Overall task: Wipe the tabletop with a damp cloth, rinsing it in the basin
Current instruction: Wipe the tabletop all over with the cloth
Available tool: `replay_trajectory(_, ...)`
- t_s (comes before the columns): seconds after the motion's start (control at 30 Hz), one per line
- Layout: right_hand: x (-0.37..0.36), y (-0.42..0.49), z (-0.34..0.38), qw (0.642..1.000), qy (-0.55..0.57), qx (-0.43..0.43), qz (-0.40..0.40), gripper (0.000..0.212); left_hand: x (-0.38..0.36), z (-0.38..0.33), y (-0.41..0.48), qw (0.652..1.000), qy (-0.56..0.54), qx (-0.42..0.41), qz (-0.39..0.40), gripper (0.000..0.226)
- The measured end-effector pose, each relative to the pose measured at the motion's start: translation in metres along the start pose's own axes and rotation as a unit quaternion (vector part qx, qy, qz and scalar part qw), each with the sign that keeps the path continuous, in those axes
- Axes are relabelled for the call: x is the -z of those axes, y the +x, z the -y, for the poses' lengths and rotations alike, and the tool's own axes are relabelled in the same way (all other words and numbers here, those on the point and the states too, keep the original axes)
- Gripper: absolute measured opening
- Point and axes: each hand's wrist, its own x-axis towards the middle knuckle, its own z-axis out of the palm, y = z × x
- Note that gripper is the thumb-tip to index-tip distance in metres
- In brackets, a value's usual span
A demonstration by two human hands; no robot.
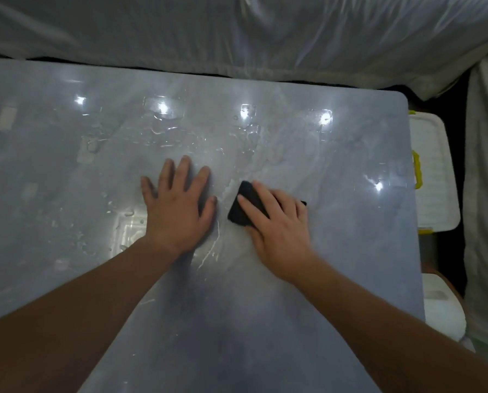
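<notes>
A glossy grey marble tabletop [308, 293] fills most of the head view, with water streaks and droplets across its middle. A dark folded cloth [244, 204] lies flat on the wet patch right of centre. My right hand [276, 225] presses on the cloth with straight fingers, covering its right half. My left hand [177, 208] rests flat on the bare table just left of the cloth, fingers spread, holding nothing. No basin shows in this view.
White plastic sheeting [265, 32] drapes along the far side of the table. Off the right edge stands a white lidded box with yellow clips [432, 171], and a second white container [444, 307] sits nearer to me. The table's right edge runs close by my right hand.
</notes>
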Motion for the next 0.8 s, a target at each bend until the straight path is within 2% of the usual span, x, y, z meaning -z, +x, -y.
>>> replay_trajectory(0.07,0.003,0.008,-0.018,1.0,-0.004,0.015,0.01,0.053,0.001,0.001,-0.001,1.0,0.002,-0.002,-0.002,0.061)
replay_trajectory(0.1,0.005,0.02,-0.029,1.0,-0.009,-0.008,0.007,0.054,0.002,0.002,-0.001,1.0,0.0,-0.003,-0.006,0.06)
replay_trajectory(0.2,0.014,0.069,-0.055,0.988,0.006,-0.155,-0.026,0.054,0.005,0.006,0.005,0.999,-0.013,-0.015,-0.027,0.053)
replay_trajectory(0.27,0.011,0.095,-0.051,0.975,0.018,-0.217,-0.041,0.053,0.008,0.016,0.018,0.998,-0.018,-0.029,-0.046,0.047)
replay_trajectory(0.33,0.009,0.092,-0.032,0.981,0.017,-0.189,-0.035,0.055,0.012,0.021,0.03,0.997,-0.03,-0.034,-0.059,0.046)
replay_trajectory(0.47,-0.006,0.049,0.014,1.0,0.01,0.011,0.016,0.054,0.018,0.044,0.063,0.999,-0.021,-0.032,-0.032,0.056)
replay_trajectory(0.53,-0.005,0.049,0.008,0.999,0.028,0.026,0.026,0.054,0.018,0.053,0.076,0.999,-0.007,-0.037,-0.005,0.062)
replay_trajectory(0.63,0.001,0.093,-0.023,0.996,0.023,-0.089,-0.008,0.057,0.016,0.061,0.081,0.999,-0.005,-0.049,0.003,0.067)
replay_trajectory(0.73,0.012,0.154,-0.043,0.972,0.02,-0.231,-0.039,0.055,0.014,0.063,0.08,0.999,-0.011,-0.052,0.002,0.067)
replay_trajectory(0.8,0.011,0.176,-0.028,0.971,0.015,-0.234,-0.04,0.055,0.012,0.064,0.082,0.998,-0.018,-0.053,-0.002,0.066)
